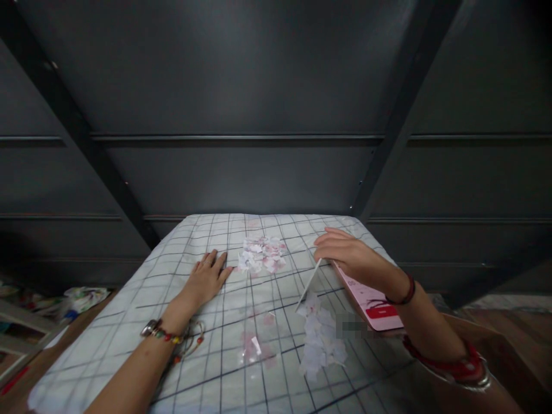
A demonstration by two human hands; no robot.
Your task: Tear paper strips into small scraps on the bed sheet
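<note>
Thin white piece (309,286), long axis slanting down toward near left, upper end clamped in fingers of right hand (347,255), left hand (207,279) on white checked cloth (198,374), fingers apart

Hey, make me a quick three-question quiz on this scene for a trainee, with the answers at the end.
1. True or false: the left hand is clenched into a fist.
2. Multiple choice: which hand is at the upper end of the white strip? A) left; B) right; C) neither.
3. Fill in the blank: the far scraps lie ____ the two hands.

Key:
1. False; its fingers are stretched out on the cloth.
2. B, the right hand.
3. between
</note>
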